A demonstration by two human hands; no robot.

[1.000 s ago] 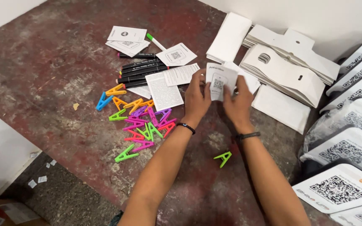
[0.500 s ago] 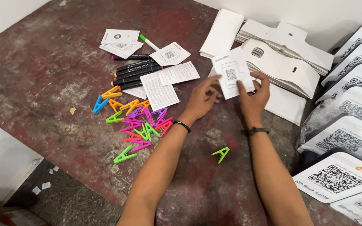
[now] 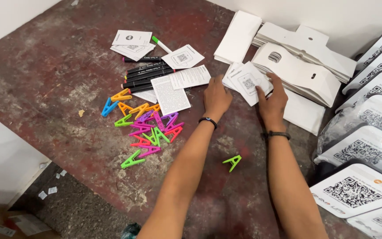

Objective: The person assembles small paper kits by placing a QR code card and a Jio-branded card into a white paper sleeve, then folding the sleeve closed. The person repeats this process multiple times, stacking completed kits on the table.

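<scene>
My right hand (image 3: 273, 98) grips a small white printed card (image 3: 249, 82) by its lower right edge, over the table. My left hand (image 3: 216, 96) rests beside it on the left, fingers curled on a thin stack of similar white cards (image 3: 230, 79) lying on the table. Both wrists wear dark bands. A lone green plastic clip (image 3: 232, 162) lies between my forearms.
A heap of coloured clips (image 3: 146, 128) lies left, with black marker pens (image 3: 149, 74), a green-capped pen (image 3: 161, 44) and white leaflets (image 3: 170, 94) behind. Flat white cardboard boxes (image 3: 295, 71) stack at the back right. Packaged boards with square code labels (image 3: 362, 189) line the right edge.
My right hand has lowered the card from a raised position toward the table. My left hand has let go of it and come down onto the cards at the left.
</scene>
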